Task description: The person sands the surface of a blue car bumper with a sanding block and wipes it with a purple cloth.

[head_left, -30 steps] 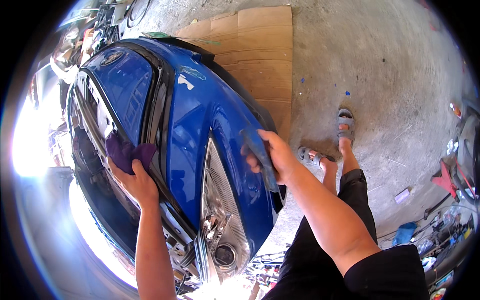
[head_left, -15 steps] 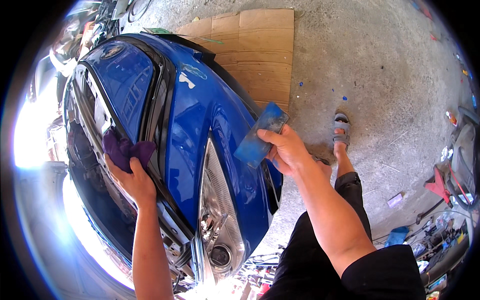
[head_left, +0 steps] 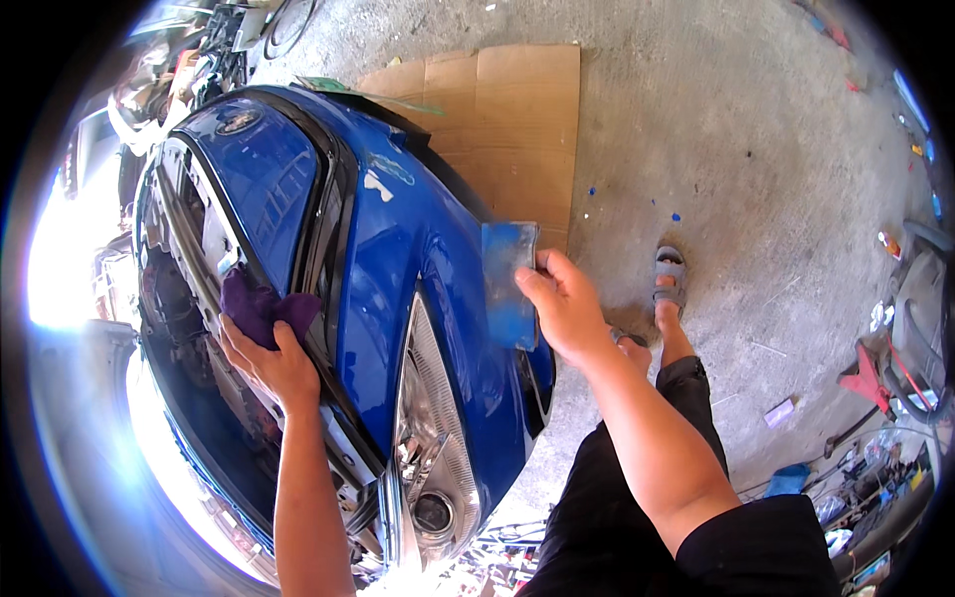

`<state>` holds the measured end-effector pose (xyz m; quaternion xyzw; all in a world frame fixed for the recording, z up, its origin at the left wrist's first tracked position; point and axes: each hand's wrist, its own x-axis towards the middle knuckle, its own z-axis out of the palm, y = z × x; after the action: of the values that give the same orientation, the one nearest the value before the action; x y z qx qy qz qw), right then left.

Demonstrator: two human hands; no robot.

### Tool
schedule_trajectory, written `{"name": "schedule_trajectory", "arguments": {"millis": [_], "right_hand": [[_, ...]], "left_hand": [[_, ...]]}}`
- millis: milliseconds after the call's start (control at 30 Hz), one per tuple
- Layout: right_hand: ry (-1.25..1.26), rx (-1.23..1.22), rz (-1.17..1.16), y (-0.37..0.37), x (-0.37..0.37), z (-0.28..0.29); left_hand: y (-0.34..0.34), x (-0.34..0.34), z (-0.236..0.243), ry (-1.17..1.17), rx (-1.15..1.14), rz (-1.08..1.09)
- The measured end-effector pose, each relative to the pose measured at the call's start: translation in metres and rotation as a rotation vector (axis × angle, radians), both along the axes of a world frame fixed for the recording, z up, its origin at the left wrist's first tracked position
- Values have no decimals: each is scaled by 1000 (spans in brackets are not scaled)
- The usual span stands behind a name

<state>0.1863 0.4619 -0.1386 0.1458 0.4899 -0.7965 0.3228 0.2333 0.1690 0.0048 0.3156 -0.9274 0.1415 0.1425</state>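
Note:
My left hand (head_left: pixel 279 370) grips a dark purple cloth (head_left: pixel 255 306) over the dark channel beside the panel with a round badge. In my right hand (head_left: pixel 569 310) is a flat rectangular blue-grey pad (head_left: pixel 509 287), pinched by its right edge between thumb and fingers. The pad overlaps the outer side of the blue car body panel (head_left: pixel 393 254); whether it touches the paint I cannot tell. A pale patch (head_left: pixel 378 186) of bare or scraped surface shows farther up that panel. The clear headlight (head_left: pixel 423 428) lies between my forearms.
Flattened cardboard (head_left: pixel 527 129) lies on the concrete floor (head_left: pixel 676 129) beyond the car. My sandalled foot (head_left: pixel 668 279) stands to the right. A red metal stand (head_left: pixel 867 380), cables and scattered parts fill the right edge. Strong glare comes from the left.
My right hand has drawn slightly nearer and left, turning the pad from slanted to nearly upright in the picture. The left hand keeps the cloth in about the same place.

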Motion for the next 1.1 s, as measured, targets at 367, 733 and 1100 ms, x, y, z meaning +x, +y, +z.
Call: {"name": "schedule_trajectory", "arguments": {"millis": [367,733,1100], "right_hand": [[368,257,178,27,-9,62],[446,7,328,47,-4,56],[123,-104,384,45,-1,46]], "left_hand": [[172,-13,9,-299,667,-564],[189,20,-26,88,1729,-77],[184,34,-32,78,1901,-72]]}}
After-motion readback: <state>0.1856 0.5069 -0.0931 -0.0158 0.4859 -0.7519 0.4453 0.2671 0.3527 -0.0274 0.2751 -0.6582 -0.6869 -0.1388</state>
